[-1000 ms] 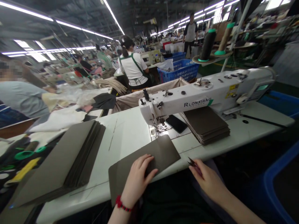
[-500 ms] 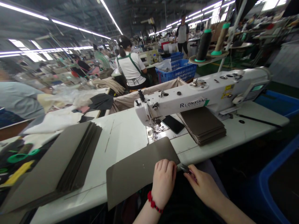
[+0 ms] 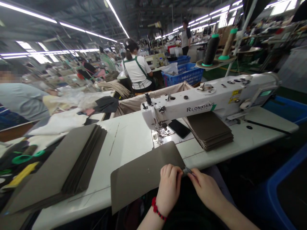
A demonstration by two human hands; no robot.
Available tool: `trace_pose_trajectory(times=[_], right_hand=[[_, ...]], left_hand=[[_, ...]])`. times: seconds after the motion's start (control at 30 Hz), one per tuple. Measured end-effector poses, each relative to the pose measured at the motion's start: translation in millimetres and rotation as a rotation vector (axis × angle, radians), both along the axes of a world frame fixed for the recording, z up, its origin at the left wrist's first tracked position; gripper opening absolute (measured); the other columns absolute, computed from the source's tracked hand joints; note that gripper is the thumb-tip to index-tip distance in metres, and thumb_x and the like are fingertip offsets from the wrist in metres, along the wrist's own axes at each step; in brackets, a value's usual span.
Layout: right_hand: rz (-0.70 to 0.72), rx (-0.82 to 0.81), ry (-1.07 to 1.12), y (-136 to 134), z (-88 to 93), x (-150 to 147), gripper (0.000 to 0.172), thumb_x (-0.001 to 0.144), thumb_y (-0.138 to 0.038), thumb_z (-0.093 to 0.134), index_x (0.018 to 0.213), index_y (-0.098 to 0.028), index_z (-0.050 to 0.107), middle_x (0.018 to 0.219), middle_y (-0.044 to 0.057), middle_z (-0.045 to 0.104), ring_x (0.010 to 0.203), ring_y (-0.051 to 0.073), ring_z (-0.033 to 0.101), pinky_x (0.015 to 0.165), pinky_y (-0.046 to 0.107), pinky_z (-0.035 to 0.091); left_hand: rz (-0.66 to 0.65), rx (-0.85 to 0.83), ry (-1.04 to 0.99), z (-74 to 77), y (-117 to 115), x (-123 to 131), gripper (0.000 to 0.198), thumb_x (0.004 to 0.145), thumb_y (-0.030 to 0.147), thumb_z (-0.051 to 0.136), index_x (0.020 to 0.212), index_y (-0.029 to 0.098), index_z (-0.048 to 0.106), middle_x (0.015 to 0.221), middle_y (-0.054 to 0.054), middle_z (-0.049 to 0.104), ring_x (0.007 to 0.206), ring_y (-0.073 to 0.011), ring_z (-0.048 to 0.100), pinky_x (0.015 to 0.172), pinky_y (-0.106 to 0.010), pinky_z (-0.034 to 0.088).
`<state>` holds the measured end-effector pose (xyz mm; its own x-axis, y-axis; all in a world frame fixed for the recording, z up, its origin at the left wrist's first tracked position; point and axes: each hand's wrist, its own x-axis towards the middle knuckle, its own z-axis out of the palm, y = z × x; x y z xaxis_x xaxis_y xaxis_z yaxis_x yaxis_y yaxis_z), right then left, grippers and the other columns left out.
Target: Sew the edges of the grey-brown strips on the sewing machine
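Observation:
A grey-brown sheet (image 3: 141,172) with rounded corners lies across the table's front edge, partly hanging over it. My left hand (image 3: 169,182), wearing a red bracelet, is closed on the sheet's near right corner, fingers curled over the edge. Close beside it, my right hand (image 3: 203,187) grips small thread snips (image 3: 187,171); their grey blades reach that same corner, and the handle is mostly hidden in my fingers. Whether the blades are parted cannot be made out. Behind the sheet stands a white sewing machine (image 3: 177,108), its needle area just beyond the sheet's far edge.
A stack of brown sheets (image 3: 208,131) lies under the machine arm, beside a black phone (image 3: 179,128). Another stack of grey-brown sheets (image 3: 57,163) leans at the left. Thread cones (image 3: 211,49) stand behind. A blue bin (image 3: 271,185) is at the right. Co-workers sit beyond.
My right hand has shifted slightly left and up, bringing the snips closer against the sheet's corner and my left fingers. The whole view has shifted a little; the sheet stays in place.

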<state>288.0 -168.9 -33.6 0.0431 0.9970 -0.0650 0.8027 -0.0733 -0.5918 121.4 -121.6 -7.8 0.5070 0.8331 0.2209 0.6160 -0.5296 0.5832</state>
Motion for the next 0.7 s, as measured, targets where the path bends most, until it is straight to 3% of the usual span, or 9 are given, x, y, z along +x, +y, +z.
trace_pose_trajectory(times=[0.1, 0.17, 0.23, 0.33, 0.4, 0.47, 0.53, 0.6, 0.7], right_hand=[[-0.043, 0.051, 0.032, 1.3, 3.1, 6.5, 0.024, 0.1, -0.037, 0.033, 0.088, -0.024, 0.048, 0.071, 0.001, 0.065, 0.068, 0.022, 0.067, 0.058, 0.029, 0.039], [-0.061, 0.098, 0.07, 2.9, 6.4, 11.3, 0.021, 0.099, -0.04, 0.035, 0.092, -0.024, 0.048, 0.073, -0.001, 0.064, 0.069, 0.021, 0.066, 0.059, 0.029, 0.041], [-0.056, 0.139, 0.097, 5.6, 10.7, 14.0, 0.02, 0.097, -0.043, 0.04, 0.096, -0.024, 0.048, 0.078, -0.001, 0.064, 0.072, 0.019, 0.066, 0.062, 0.028, 0.045], [0.021, 0.207, 0.09, 12.6, 16.3, 11.5, 0.021, 0.092, -0.043, 0.051, 0.101, -0.024, 0.053, 0.095, 0.002, 0.065, 0.084, 0.019, 0.066, 0.071, 0.029, 0.049], [0.111, 0.239, 0.052, 19.1, 17.2, 6.6, 0.028, 0.089, -0.037, 0.056, 0.113, -0.025, 0.055, 0.117, 0.005, 0.062, 0.094, 0.02, 0.065, 0.076, 0.031, 0.051], [0.208, 0.239, 0.011, 26.2, 16.1, 1.6, 0.04, 0.086, -0.028, 0.056, 0.126, -0.029, 0.053, 0.135, 0.005, 0.054, 0.099, 0.021, 0.065, 0.08, 0.034, 0.053], [0.294, 0.228, 0.018, 32.7, 16.7, -1.6, 0.047, 0.083, -0.017, 0.053, 0.127, -0.032, 0.055, 0.141, 0.002, 0.05, 0.103, 0.021, 0.065, 0.086, 0.035, 0.052], [0.343, 0.217, 0.112, 37.7, 23.0, -2.6, 0.045, 0.082, -0.013, 0.05, 0.121, -0.032, 0.061, 0.135, -0.001, 0.057, 0.107, 0.021, 0.063, 0.092, 0.035, 0.049], [0.279, 0.182, 0.341, 42.0, 46.3, -2.1, 0.024, 0.088, -0.024, 0.052, 0.107, -0.025, 0.066, 0.106, 0.001, 0.07, 0.095, 0.02, 0.065, 0.083, 0.029, 0.05]], left_hand=[[-0.189, -0.079, -0.063, 17.4, -1.6, -19.6, 0.013, 0.096, 0.016, 0.042, 0.093, 0.021, 0.054, 0.095, -0.005, 0.056, 0.099, -0.0198, 0.052, 0.102, -0.046, 0.039], [-0.375, -0.105, -0.048, 28.1, -3.2, -46.7, 0.012, 0.094, 0.019, 0.048, 0.086, 0.021, 0.056, 0.092, -0.004, 0.057, 0.107, -0.0206, 0.052, 0.111, -0.048, 0.03], [-0.449, -0.092, -0.012, 33.2, -4.9, -83.5, 0.019, 0.091, 0.026, 0.055, 0.073, 0.02, 0.055, 0.085, -0.004, 0.057, 0.111, -0.0223, 0.052, 0.112, -0.046, 0.03], [-0.291, -0.039, 0.137, 28.4, -6.3, -147.4, 0.012, 0.088, 0.031, 0.061, 0.082, 0.02, 0.061, 0.102, -0.008, 0.062, 0.123, -0.0261, 0.047, 0.111, -0.046, 0.035], [-0.124, 0.025, 0.31, 20.3, -5.7, -188.8, 0.038, 0.085, 0.034, 0.064, 0.12, 0.022, 0.058, 0.137, -0.011, 0.05, 0.137, -0.0319, 0.034, 0.113, -0.055, 0.028], [-0.04, 0.069, 0.405, 13.0, -4.5, -224.5, 0.052, 0.09, 0.026, 0.055, 0.141, 0.028, 0.042, 0.149, -0.007, 0.039, 0.14, -0.031, 0.029, 0.113, -0.059, 0.022], [-0.05, 0.074, 0.358, 11.0, -4.5, -251.3, 0.049, 0.093, 0.02, 0.047, 0.14, 0.033, 0.043, 0.144, -0.003, 0.048, 0.136, -0.0261, 0.04, 0.113, -0.055, 0.026], [-0.016, 0.035, 0.211, 17.1, -7.6, -267.0, 0.038, 0.094, 0.024, 0.049, 0.13, 0.034, 0.056, 0.13, -0.001, 0.061, 0.127, -0.0236, 0.051, 0.111, -0.047, 0.035], [0.291, -0.099, -0.061, 39.3, -17.4, -269.0, 0.024, 0.088, 0.037, 0.06, 0.107, 0.027, 0.071, 0.11, -0.003, 0.071, 0.112, -0.0267, 0.062, 0.099, -0.039, 0.049]])
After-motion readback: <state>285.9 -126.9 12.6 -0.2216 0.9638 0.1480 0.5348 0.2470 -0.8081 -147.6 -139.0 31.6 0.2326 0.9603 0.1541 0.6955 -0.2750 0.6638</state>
